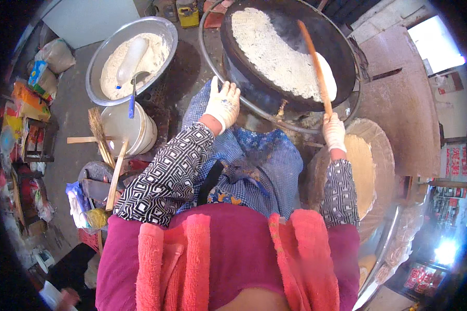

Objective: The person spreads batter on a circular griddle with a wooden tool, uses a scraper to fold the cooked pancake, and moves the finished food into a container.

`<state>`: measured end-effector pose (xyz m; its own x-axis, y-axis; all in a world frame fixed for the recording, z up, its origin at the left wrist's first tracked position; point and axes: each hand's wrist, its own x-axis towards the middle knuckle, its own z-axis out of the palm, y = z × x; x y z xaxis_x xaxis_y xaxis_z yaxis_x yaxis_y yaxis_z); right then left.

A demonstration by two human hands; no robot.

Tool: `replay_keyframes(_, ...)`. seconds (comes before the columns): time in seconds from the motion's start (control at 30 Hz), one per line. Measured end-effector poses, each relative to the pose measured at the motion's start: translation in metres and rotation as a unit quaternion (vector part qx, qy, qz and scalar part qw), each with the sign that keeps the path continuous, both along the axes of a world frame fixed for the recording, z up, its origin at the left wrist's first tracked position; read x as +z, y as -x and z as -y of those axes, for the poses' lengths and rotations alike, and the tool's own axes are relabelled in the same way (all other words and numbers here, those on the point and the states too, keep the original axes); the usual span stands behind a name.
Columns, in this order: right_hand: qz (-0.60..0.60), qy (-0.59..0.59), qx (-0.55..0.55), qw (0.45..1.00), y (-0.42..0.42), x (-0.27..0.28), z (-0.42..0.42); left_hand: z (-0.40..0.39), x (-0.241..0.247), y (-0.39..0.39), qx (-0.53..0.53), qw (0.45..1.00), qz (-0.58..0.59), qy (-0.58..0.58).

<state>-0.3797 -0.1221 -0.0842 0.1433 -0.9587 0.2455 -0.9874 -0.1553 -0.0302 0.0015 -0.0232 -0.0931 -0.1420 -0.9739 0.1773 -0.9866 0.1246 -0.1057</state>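
My right hand (334, 132), in a white glove, grips the lower end of a long wooden spreader (318, 74). The tool reaches across a round black griddle (284, 23). Pale batter (270, 56) forms a broad, pitted crescent on the griddle's left and front. A smoother white mass of batter (327, 76) lies against the spreader's right side. My left hand (223, 103), also gloved, holds nothing, its thumb apart from its extended fingers. It is over my blue checked apron (257, 155), beside the metal hoop (251, 107) around the griddle; contact with the hoop is unclear.
A metal basin (94, 83) at left holds pale batter, a translucent scoop (133, 58) and a blue-handled tool (132, 103). Below stands a white bucket (150, 130) with a straw brush (97, 128). Thin flatbreads (364, 167) lie at right, near a wooden board (404, 116). Part of a person (68, 297) shows lower left.
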Motion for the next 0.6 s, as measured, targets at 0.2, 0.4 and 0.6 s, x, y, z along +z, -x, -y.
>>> replay_keyframes(0.2,-0.021,-0.025,-0.074,0.997,0.051,-0.021,-0.003,0.019,0.006,-0.003,0.032,0.998,0.03,-0.034)
replay_keyframes(0.4,-0.045,-0.064,-0.006,0.997,0.007,0.002,-0.011,0.022,0.015,-0.035,0.088,0.995,-0.006,-0.056)
replay_keyframes(0.6,0.014,-0.017,0.006,1.0,0.031,0.008,-0.004,0.038,0.022,-0.046,0.108,0.99,-0.002,-0.085)
